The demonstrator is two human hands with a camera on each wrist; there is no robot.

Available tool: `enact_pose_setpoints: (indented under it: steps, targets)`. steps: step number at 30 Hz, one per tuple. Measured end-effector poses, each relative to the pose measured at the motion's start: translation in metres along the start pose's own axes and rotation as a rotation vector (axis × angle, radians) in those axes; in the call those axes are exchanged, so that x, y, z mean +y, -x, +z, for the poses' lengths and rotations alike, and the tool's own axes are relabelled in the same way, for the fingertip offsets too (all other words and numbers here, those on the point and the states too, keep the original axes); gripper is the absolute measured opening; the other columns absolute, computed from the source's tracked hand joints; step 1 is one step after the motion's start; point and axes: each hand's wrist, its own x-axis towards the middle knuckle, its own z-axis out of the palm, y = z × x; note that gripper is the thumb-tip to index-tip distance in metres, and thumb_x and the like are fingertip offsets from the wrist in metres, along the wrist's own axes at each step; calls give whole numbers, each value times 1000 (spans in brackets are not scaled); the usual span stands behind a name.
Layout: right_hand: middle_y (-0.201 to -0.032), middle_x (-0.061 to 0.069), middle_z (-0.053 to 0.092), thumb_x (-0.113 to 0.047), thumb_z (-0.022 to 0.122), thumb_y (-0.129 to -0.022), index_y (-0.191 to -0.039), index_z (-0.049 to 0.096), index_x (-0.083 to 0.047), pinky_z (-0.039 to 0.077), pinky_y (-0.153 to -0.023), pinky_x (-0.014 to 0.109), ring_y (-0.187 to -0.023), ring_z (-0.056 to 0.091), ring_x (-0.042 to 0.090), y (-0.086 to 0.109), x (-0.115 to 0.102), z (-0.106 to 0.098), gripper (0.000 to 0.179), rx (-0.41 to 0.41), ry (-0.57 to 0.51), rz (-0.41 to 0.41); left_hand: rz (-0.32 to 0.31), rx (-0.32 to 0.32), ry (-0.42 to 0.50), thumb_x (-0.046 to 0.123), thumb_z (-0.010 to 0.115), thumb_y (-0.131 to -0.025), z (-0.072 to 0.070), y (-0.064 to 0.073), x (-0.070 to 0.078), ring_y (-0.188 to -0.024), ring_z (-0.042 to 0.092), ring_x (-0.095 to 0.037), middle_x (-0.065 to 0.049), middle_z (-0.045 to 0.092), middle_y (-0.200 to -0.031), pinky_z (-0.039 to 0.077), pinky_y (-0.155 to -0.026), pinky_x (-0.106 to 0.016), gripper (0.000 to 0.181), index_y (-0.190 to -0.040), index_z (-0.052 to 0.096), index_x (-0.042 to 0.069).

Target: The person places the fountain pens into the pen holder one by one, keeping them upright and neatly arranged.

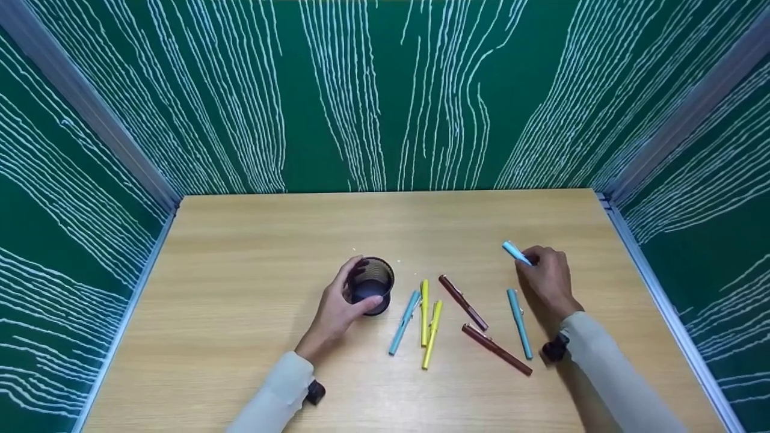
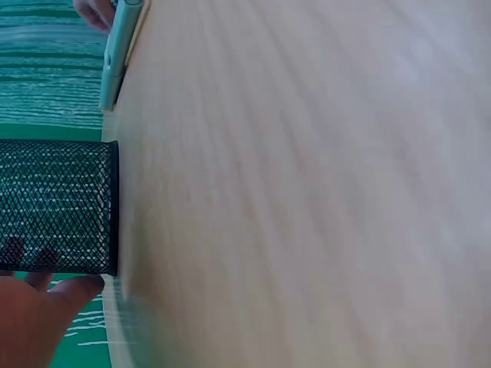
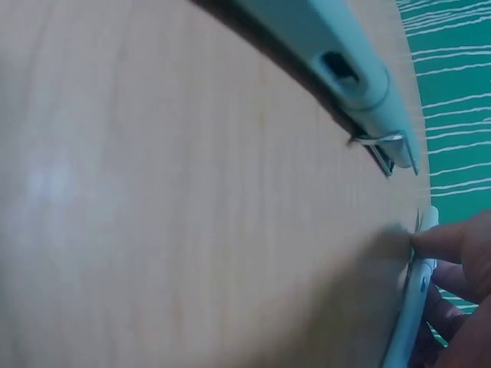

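Observation:
My left hand (image 1: 334,313) grips a black mesh pen cup (image 1: 380,278), fingers on its far-left side and thumb across the near rim. The cup stands upright on the table, and no pen shows inside it. In the left wrist view the cup's mesh wall (image 2: 57,207) appears sideways with fingertips behind it. To the right, my right hand (image 1: 548,279) pinches a light blue pen (image 1: 516,252) just over or on the table; contact is unclear. The right wrist view shows thumb and fingers around that pen (image 3: 410,314). Nearer me lies a teal pen (image 1: 520,325).
Between the hands lie another teal pen (image 1: 404,323), two yellow pens (image 1: 425,313) close together, and two dark red-brown pens (image 1: 463,302). Green panels (image 1: 391,96) with white wavy lines stand around the wooden table (image 1: 240,361) at the back and sides.

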Motion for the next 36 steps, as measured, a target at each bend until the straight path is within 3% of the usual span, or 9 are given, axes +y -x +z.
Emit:
enact_pose_setpoints:
  steps: [5,13,24,29,36]
  targets:
    - [-109,23,76,-10,73,-104,-122,77,5,54,-83,39,-96,68,35,5,-10,-7,24,-16,-19,-7,-10,-16,53,17,93,-89,0,-1,2,-149,52,-34,-11,57,-161,35,-128,-54,93,-167,43,8]
    - [-110,21,77,-9,73,-103,-116,79,4,45,-92,47,-108,66,39,7,-31,-18,20,28,-90,-55,-7,-44,118,13,92,-90,-1,-3,5,-148,53,-35,-14,58,-159,33,-128,-58,91,-166,42,5]
    - [-114,21,76,-12,77,-104,-117,79,3,45,-104,57,-116,61,39,9,-66,-21,20,26,-190,-116,-34,-36,63,16,93,-89,-2,-3,11,-149,52,-32,-13,58,-160,33,-129,-55,91,-167,45,12]
    - [-113,20,76,-10,78,-102,-116,78,3,45,-101,53,-113,60,39,12,-84,-18,19,31,-227,-159,-33,-33,45,18,93,-89,-2,-2,11,-149,52,-32,-12,58,-160,33,-129,-54,90,-166,46,15]
    - [-113,16,76,-10,80,-100,-115,79,0,46,-100,51,-112,62,36,19,-110,-14,18,26,-265,-179,-26,-33,52,16,93,-90,-2,0,9,-150,51,-34,-12,58,-161,32,-130,-56,91,-167,44,8]
